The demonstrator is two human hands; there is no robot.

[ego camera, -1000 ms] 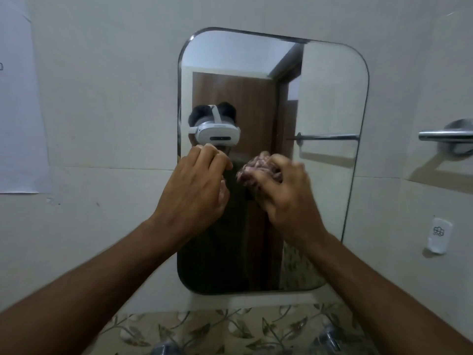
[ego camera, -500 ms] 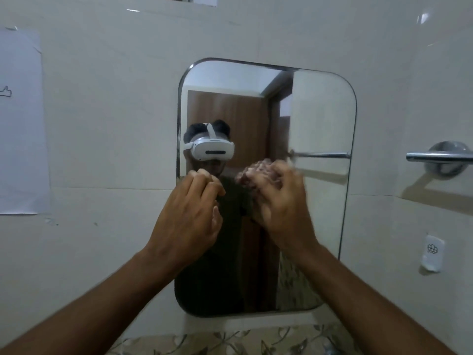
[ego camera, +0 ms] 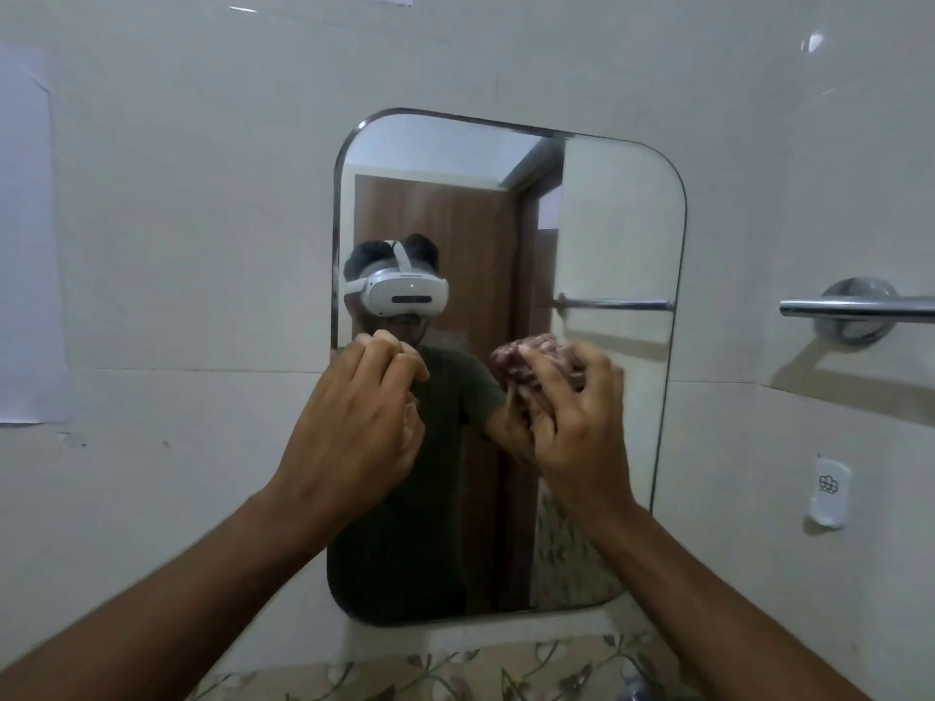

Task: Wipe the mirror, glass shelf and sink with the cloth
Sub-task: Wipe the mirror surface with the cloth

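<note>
Mirror [ego camera: 622, 235] lower in view than before, right hand [ego camera: 571, 422] fingers gripping cloth [ego camera: 531, 359], left hand [ego camera: 354, 422] curled empty, tiled wall [ego camera: 177, 220].

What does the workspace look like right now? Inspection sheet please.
Surface: mirror on tiled wall, upright; patterned tile strip below.
Job's things: cloth, bunched, at the glass; shelf and sink not in view.
Clutter: nothing seen.
Grippers: right hand grips the cloth; left hand curled, empty, at the mirror's left edge.
Cables: nothing seen.
Surroundings: towel bar right; white hook below it; paper sheet left.
</note>
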